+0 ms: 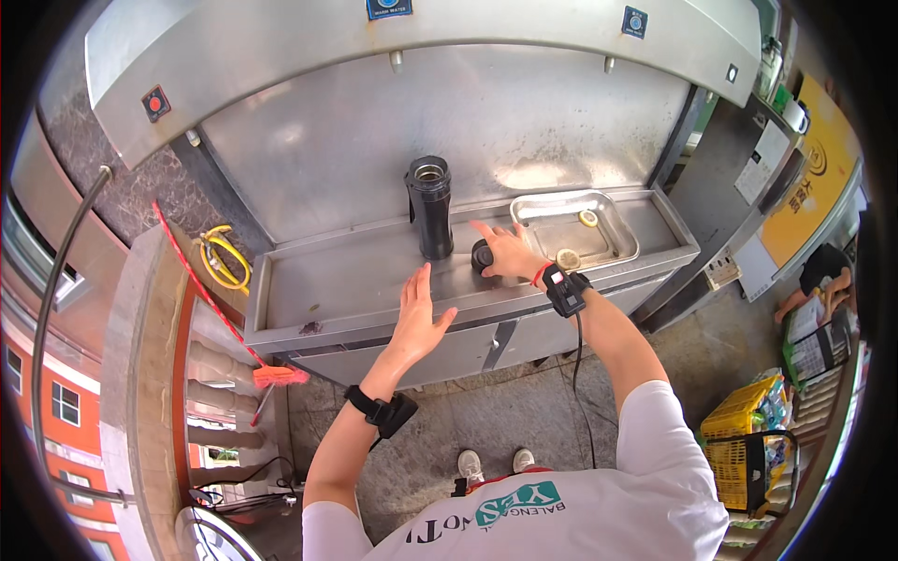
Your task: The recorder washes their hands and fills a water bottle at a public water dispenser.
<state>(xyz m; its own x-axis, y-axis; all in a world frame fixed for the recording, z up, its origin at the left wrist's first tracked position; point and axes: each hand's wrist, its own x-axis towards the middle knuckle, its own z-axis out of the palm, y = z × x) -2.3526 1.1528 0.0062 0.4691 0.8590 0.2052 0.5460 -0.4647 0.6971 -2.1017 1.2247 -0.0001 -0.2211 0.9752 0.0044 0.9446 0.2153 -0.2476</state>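
Note:
A tall black flask (431,210) stands upright and uncapped on the steel counter (346,271). My left hand (419,323) is in front of it, holding nothing, with fingers stretched out and the thumb apart. To the right of the flask, my right hand (510,254) has its thumb and fingers around a small black lid (482,255) at the counter surface. The index finger of that hand sticks out toward the flask. Beside my right hand is a shallow steel tray (613,248) with two pale round slices, one slice (568,259) near my wrist and another slice (587,218) farther back.
Above the counter hang two metal spouts, a left spout (396,62) and a right spout (609,64). A yellow hose (223,262) and a red-handled broom (279,376) are at the left. Yellow baskets (739,449) stand at the lower right. A cable (582,393) trails from my right wrist.

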